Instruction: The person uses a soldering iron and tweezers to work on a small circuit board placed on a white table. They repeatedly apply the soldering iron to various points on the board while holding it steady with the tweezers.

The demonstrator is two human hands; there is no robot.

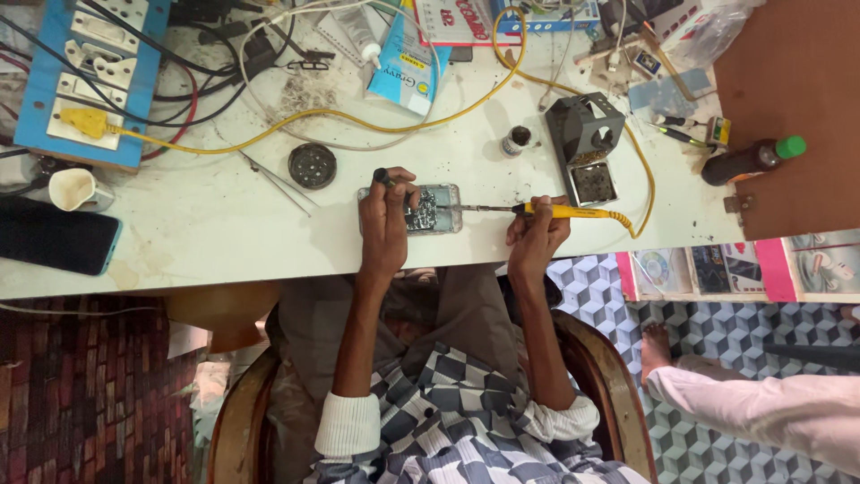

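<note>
Soldering on an opened phone, both hands busy.

One opened phone [428,209] near the desk [224,224] front edge, one yellow soldering iron [560,211], one iron stand [584,148]. Left hand [387,224] grip pins the phone and pinches a small dark tool [383,177]. Right hand [536,235] grip closed around the iron's handle; tip reaches the phone's exposed board.

The soldering iron [560,211] is yellow, like its cable [376,119]. Blue switchboard [85,76], white table [224,224] (stained), checked grey-white shirt [466,421].
</note>
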